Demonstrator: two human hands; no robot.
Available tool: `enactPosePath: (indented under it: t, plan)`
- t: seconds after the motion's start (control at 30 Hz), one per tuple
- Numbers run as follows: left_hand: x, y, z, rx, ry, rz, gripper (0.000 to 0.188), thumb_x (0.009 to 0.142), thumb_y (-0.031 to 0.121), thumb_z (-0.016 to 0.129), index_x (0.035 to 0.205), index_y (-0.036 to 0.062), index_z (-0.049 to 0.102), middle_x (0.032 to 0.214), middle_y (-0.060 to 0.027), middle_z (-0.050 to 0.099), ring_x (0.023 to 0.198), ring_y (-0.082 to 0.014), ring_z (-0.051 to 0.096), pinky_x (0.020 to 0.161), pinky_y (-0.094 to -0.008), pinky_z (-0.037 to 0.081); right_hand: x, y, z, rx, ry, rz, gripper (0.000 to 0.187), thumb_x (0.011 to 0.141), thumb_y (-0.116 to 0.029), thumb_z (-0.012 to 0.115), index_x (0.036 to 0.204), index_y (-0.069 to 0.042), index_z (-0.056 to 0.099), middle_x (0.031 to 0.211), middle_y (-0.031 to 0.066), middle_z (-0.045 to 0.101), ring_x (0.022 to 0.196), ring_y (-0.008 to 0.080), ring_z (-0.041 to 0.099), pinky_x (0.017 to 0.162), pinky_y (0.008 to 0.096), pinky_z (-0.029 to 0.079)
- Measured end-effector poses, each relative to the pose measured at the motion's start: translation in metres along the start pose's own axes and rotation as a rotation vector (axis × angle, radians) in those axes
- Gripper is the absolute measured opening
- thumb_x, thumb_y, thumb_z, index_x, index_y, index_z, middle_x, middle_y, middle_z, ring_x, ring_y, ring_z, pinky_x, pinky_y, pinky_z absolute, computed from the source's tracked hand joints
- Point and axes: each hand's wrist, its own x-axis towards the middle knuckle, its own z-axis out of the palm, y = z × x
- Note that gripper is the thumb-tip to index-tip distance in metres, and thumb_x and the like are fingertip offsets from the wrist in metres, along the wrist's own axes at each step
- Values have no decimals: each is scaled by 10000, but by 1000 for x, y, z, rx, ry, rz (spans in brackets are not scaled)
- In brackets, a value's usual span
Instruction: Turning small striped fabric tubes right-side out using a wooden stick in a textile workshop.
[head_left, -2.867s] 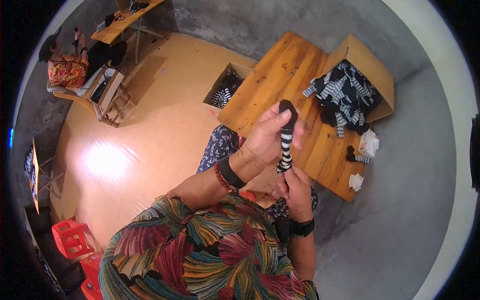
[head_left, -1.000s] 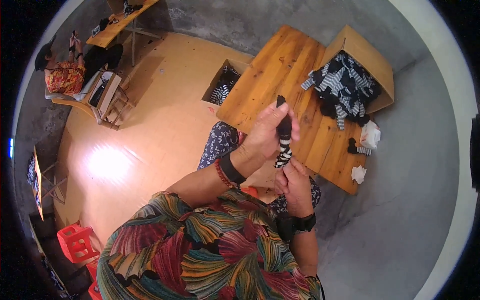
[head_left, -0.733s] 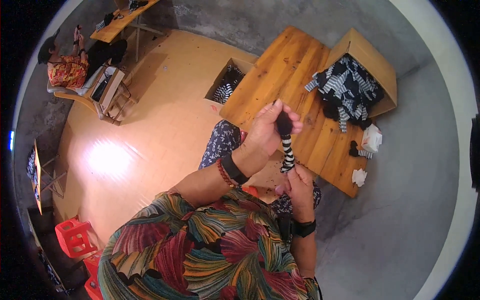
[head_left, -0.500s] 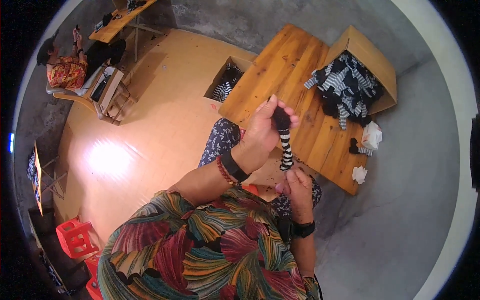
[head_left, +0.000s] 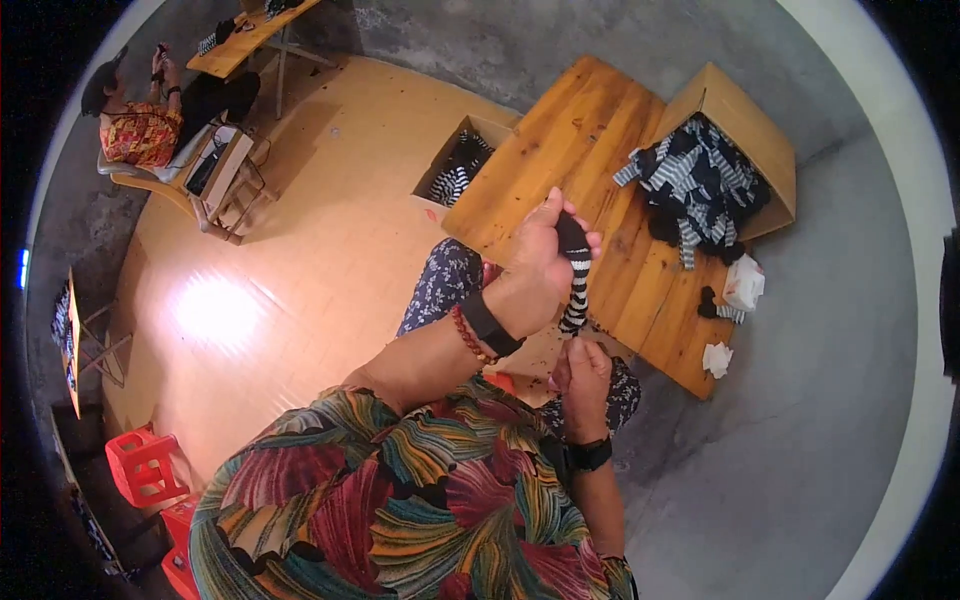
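A small knitted piece like a narrow sock [head_left: 579, 288], black at the top with black and white stripes below, is stretched between my hands above my lap. Its black end lies in my left hand [head_left: 533, 265], whose thumb and fingers are closed around it. Pinched in my right hand [head_left: 584, 382] is the striped lower end; the fingertips partly hide it. Beyond my hands, a cardboard box [head_left: 768, 165] lies on its side on the wooden table, with a heap of black and grey-striped knitted pieces [head_left: 700, 180] spilling out.
On the wooden table [head_left: 560, 120] are a white packet [head_left: 743, 284], a crumpled white paper [head_left: 716, 359] and one loose striped piece [head_left: 722, 308]. An open carton [head_left: 455, 175] of striped pieces stands beside it. Another person [head_left: 140, 135] sits at the far left. Red stools [head_left: 143, 467] stand lower left.
My right hand has drawn slightly left and down. The knitted piece hangs straighter, and its black end looks smoother and narrower in my left hand.
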Motion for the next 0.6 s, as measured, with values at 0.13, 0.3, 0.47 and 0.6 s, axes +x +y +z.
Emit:
enactPosePath:
  t: [0.13, 0.3, 0.47, 0.6]
  plan:
    - [-3, 3, 14, -156, -53, 22, 284, 866, 359, 474, 760, 98, 447, 683, -59, 497, 618, -243, 526, 580, -366, 469, 8, -12, 15, 101, 55, 52, 281, 900, -274, 443, 687, -90, 446, 503, -48, 331, 394, 44, 288, 350, 194, 254]
    - [-15, 15, 19, 44, -312, 140, 162, 844, 229, 522, 829, 71, 486, 699, -74, 516, 592, -222, 558, 576, -355, 486, 11, -12, 8, -15, 53, -12, 272, 898, -277, 450, 696, -95, 450, 507, -55, 329, 394, 28, 283, 320, 175, 214]
    - [-8, 19, 7, 158, -494, 6, 183, 839, 232, 530, 904, 61, 520, 769, -92, 535, 645, -209, 547, 602, -337, 466, 7, -17, 12, 12, 45, -11, 263, 893, -270, 462, 696, -96, 438, 508, -56, 325, 394, 30, 290, 331, 181, 228]
    - [-11, 16, 12, 75, -415, -20, 210, 864, 267, 489, 836, 59, 488, 742, -123, 578, 585, -219, 580, 521, -347, 505, 6, -22, 22, 63, 77, 17, 272, 895, -262, 460, 685, -93, 423, 507, -51, 327, 392, 37, 290, 338, 187, 237]
